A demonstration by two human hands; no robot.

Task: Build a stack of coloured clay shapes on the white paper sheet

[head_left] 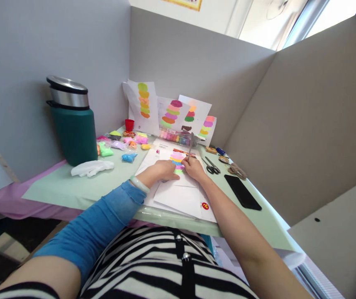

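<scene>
My left hand (162, 169) lies on a white sheet (188, 181), thumb stretched along it and fingers flat at the edge of a coloured patch. My right hand (194, 167) is closed around a thin, grey, stick-like tool (191, 145), which points upward. Its lower end is hidden by the fingers, so its kind is unclear. Between both hands sits a stack of coloured bands (176, 157) in pink, yellow, blue, purple and green. More white paper (178, 201) is layered beneath.
Small bags of coloured clay (129, 157) and a teal bottle (74, 133) stand left, near a crumpled white tissue (92, 167). Painted sheets (173, 112) lean against the back partition. Right of my hands lie black scissors (213, 167) and a black phone (242, 192).
</scene>
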